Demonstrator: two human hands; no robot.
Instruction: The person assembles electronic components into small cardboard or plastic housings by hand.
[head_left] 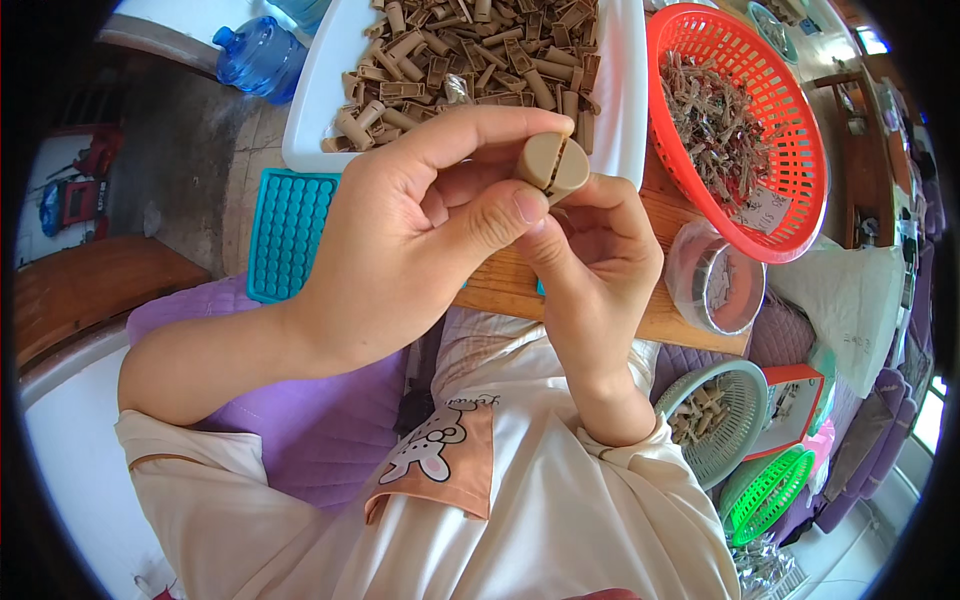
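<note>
Raised over the table edge, both hands are closed on a small tan plastic cylinder (553, 165). A dark straight slit splits its round end into two halves. My left hand (395, 225) grips it from the left, forefinger over the top and thumb underneath. The thumb and fingers of my right hand (600, 265) pinch its lower right side, the two thumbs almost touching. Just beyond the hands, brown plastic pieces (480, 65), half shells and cylinders, fill a white tub (300, 125). Fingers hide the back of the held cylinder.
A teal tray with round cups (290, 235) lies left of my left hand. On the right are a red basket (795, 215) of small parts, a clear tub (715, 285), a grey basket (745, 440) and a green basket (775, 495). A blue water jug (260, 60) stands far left.
</note>
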